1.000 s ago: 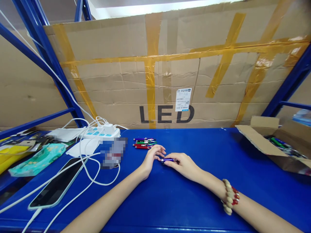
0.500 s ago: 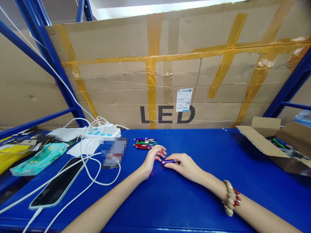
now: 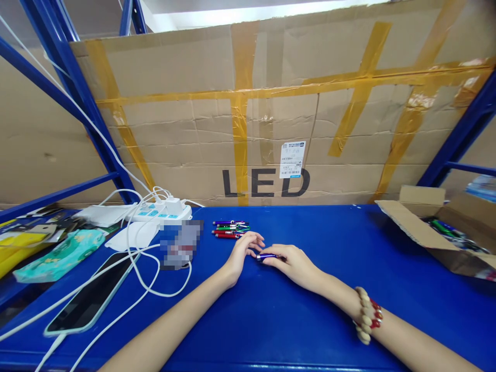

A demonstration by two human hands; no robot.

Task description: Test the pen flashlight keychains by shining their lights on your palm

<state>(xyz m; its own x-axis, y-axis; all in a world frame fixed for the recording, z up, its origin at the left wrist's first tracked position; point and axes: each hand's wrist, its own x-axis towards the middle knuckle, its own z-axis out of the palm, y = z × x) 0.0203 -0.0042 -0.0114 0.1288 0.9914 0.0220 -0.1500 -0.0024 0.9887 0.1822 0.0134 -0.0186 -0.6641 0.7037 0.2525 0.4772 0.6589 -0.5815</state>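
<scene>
My right hand (image 3: 292,262) is closed around a short purple laser pointer (image 3: 267,257) with a silver tip, which points left toward my other palm. My left hand (image 3: 243,256) is held just left of that tip, fingers curved and apart, with nothing in them. Its fingertips are close to the pointer; whether they touch it I cannot tell. Beyond my left hand, several similar laser pointers (image 3: 228,228) in purple, green and red lie side by side on the blue tabletop (image 3: 263,320).
At right stands an open cardboard box (image 3: 430,243) with more pen-like pieces inside. On the left are a phone (image 3: 91,294), white cables, a power strip (image 3: 166,209) and a teal pouch (image 3: 62,254). A large taped carton (image 3: 194,139) walls off the back.
A small pink glow near my left wrist has disappeared. My hands and the laser pointer keep almost the same pose; the whole view has shifted slightly.
</scene>
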